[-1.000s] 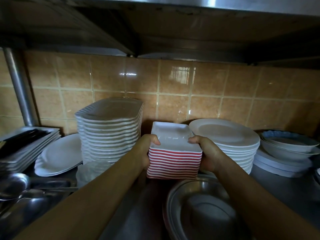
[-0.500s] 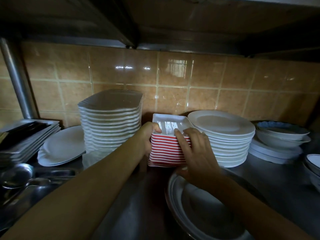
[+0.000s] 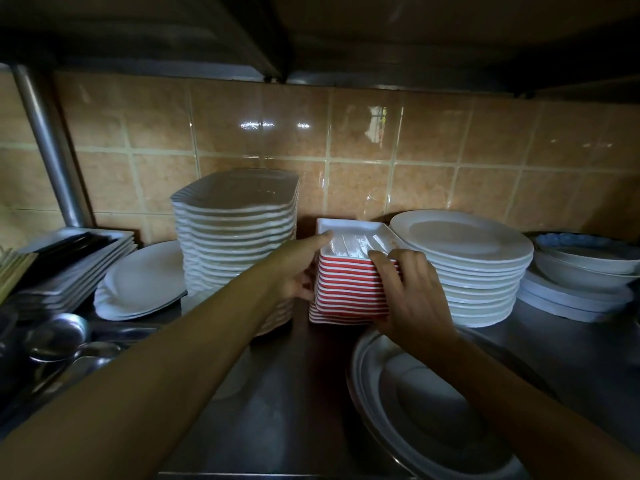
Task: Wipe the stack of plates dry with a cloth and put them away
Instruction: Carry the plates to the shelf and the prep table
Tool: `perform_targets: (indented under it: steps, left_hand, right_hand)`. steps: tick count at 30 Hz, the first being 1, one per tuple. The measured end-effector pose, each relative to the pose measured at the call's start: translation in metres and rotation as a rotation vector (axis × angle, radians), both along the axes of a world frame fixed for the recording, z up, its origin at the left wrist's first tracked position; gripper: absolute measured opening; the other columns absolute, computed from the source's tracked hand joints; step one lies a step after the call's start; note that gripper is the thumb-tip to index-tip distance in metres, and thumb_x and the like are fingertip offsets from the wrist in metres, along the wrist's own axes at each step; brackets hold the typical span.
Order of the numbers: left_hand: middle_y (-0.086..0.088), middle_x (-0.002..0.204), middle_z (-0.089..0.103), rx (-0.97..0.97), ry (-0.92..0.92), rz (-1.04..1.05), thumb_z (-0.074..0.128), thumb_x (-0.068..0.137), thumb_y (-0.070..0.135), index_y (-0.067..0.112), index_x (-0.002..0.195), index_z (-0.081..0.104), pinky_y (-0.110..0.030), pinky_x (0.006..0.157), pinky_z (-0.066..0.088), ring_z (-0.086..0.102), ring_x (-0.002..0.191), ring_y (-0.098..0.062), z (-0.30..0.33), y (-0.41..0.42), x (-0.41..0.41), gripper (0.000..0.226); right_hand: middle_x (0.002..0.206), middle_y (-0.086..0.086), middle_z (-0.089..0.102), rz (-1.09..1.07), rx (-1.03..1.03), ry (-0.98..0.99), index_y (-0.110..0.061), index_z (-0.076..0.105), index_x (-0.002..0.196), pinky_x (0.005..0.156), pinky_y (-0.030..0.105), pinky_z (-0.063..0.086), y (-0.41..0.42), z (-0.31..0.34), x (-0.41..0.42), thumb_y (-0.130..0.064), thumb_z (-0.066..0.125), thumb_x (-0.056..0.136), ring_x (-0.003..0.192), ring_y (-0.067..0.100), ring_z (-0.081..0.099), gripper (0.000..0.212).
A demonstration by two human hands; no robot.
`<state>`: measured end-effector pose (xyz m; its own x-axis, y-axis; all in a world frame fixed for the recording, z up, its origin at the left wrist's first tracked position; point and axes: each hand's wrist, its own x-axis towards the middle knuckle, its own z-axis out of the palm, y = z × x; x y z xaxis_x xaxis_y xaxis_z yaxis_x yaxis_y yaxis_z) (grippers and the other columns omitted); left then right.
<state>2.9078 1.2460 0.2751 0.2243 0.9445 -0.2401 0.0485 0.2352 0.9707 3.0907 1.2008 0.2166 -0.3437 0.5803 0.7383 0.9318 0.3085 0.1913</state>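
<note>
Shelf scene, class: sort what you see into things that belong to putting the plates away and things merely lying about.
Part of the job:
red-and-white square plate stack
left hand, gripping its left side
right hand, fingers on its front

Just lying about:
tall wavy plate stack
round white plate stack
bowls
metal ladle

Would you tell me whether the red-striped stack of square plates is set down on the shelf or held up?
Set down: the red-striped stack rests on the metal shelf, steadied by left hand and right hand.
</note>
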Motion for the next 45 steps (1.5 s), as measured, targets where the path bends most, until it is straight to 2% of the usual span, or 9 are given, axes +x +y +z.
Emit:
perform_targets:
  steps: [3,6,8,10,18,24,27,37,45]
  left_hand:
    - [0.001,0.135,0.053,0.386,0.081,-0.052,0.081,0.070,0.037,0.021,0.142,0.032,-0.045,0.098,0.045,0.053,0.120,-0.018,-0.020,-0.014,-0.008,0.088]
    - [-0.002,0.155,0.019,0.900,0.566,-0.086,0.089,0.055,0.037,0.027,0.148,0.015,-0.040,0.110,0.034,0.027,0.140,-0.017,-0.042,-0.026,-0.005,0.119]
    - [-0.001,0.158,-0.001,1.049,0.905,0.039,0.080,0.063,0.047,0.028,0.149,0.010,-0.038,0.105,0.037,0.020,0.142,-0.019,-0.055,-0.030,-0.001,0.112]
    - [-0.004,0.158,0.002,1.129,0.998,0.133,0.072,0.074,0.046,0.024,0.147,0.018,-0.039,0.097,0.046,0.034,0.135,-0.024,-0.064,-0.028,0.003,0.094]
    - [0.001,0.141,0.032,1.169,1.063,0.196,0.074,0.071,0.038,0.020,0.128,0.037,-0.036,0.068,0.049,0.057,0.103,-0.021,-0.058,-0.018,0.009,0.070]
    - [0.002,0.140,0.029,1.111,1.113,0.168,0.073,0.070,0.029,0.020,0.127,0.036,-0.029,0.064,0.040,0.056,0.104,-0.021,-0.054,-0.003,0.010,0.068]
    - [0.002,0.142,0.028,1.089,1.120,0.161,0.076,0.068,0.026,0.020,0.129,0.035,-0.026,0.065,0.035,0.055,0.106,-0.021,-0.054,0.005,0.010,0.073]
    - [0.002,0.147,0.023,1.074,1.111,0.107,0.084,0.062,0.024,0.019,0.133,0.034,-0.032,0.085,0.046,0.049,0.119,-0.021,-0.056,0.021,0.009,0.086]
    - [0.000,0.149,0.020,1.035,1.084,0.103,0.081,0.067,0.020,0.016,0.132,0.034,-0.035,0.089,0.048,0.048,0.121,-0.023,-0.060,0.025,0.006,0.080]
  right_hand:
    - [0.109,0.026,0.059,0.023,0.000,0.025,-0.003,0.049,0.126,0.078,0.046,0.051,0.003,-0.001,0.002,-0.036,0.086,0.055,0.094,0.040,0.059,0.086]
    - [0.110,0.026,0.058,0.024,-0.004,0.019,-0.006,0.042,0.128,0.079,0.046,0.051,0.005,0.000,0.002,-0.040,0.085,0.058,0.096,0.039,0.059,0.089]
    - [0.113,0.026,0.058,0.027,-0.015,0.020,-0.009,0.036,0.129,0.081,0.048,0.051,0.004,-0.001,0.001,-0.041,0.085,0.056,0.098,0.040,0.059,0.094]
    - [0.114,0.026,0.059,0.027,-0.023,0.019,-0.010,0.035,0.130,0.082,0.049,0.051,0.004,-0.001,0.001,-0.041,0.086,0.055,0.100,0.040,0.059,0.096]
    - [0.118,0.022,0.052,0.027,-0.125,0.079,-0.013,0.042,0.136,0.068,0.042,0.054,0.000,0.003,0.011,-0.029,0.088,0.054,0.104,0.037,0.056,0.095]
    - [0.121,0.021,0.051,-0.006,-0.201,0.115,-0.011,0.048,0.133,0.071,0.044,0.054,0.016,0.006,0.009,-0.021,0.088,0.052,0.107,0.037,0.055,0.091]
    - [0.123,0.021,0.050,-0.021,-0.210,0.125,-0.011,0.048,0.133,0.075,0.044,0.054,0.025,0.005,0.007,-0.023,0.087,0.056,0.108,0.037,0.054,0.088]
    - [0.136,0.012,0.035,-0.098,-0.304,0.127,-0.023,0.033,0.141,0.092,0.041,0.046,0.045,0.005,0.004,-0.030,0.077,0.071,0.126,0.027,0.037,0.083]
    - [0.135,0.012,0.037,-0.088,-0.325,0.158,-0.020,0.037,0.140,0.089,0.040,0.046,0.046,0.002,-0.005,-0.029,0.068,0.079,0.125,0.027,0.037,0.068]
